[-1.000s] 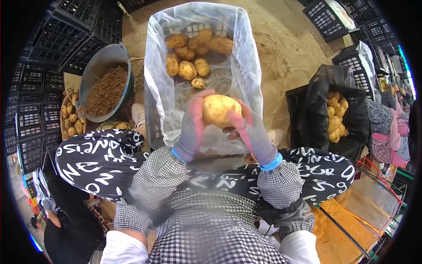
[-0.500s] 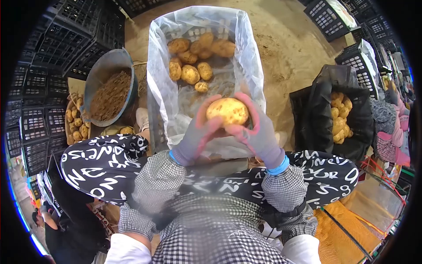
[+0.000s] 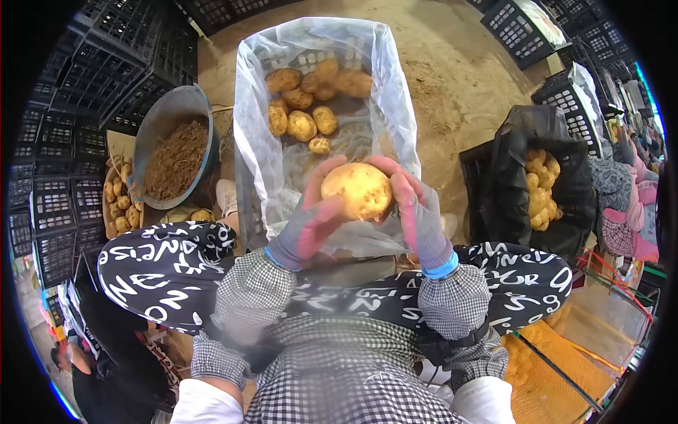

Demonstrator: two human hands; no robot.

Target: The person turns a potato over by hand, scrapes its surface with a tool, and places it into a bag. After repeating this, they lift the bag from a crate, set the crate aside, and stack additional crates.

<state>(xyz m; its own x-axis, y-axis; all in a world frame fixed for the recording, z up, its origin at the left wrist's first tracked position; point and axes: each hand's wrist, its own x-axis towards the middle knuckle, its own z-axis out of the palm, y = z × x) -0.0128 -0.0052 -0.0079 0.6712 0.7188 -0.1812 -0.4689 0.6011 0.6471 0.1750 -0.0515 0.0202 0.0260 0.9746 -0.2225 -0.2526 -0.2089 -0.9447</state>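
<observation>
A large yellow potato is held between my two gloved hands, over the near end of a plastic-lined crate. My left hand, in a grey and pink glove, curls around its left side. My right hand, gloved alike, has its fingers along the right side and underneath, where the fingertips are partly hidden. Brown blemishes mark the potato's lower right surface. Inside the crate's clear liner, several potatoes lie loosely grouped toward the far end.
At left stands a tub of soil, with a box of potatoes beside it. A black-lined crate at right holds more potatoes. Black crates are stacked at far left. Orange mesh sacks lie at lower right.
The potato has been turned in my hands, showing more blemished skin, and sits slightly lower and to the left. My right hand's fingers have spread farther along its side.
</observation>
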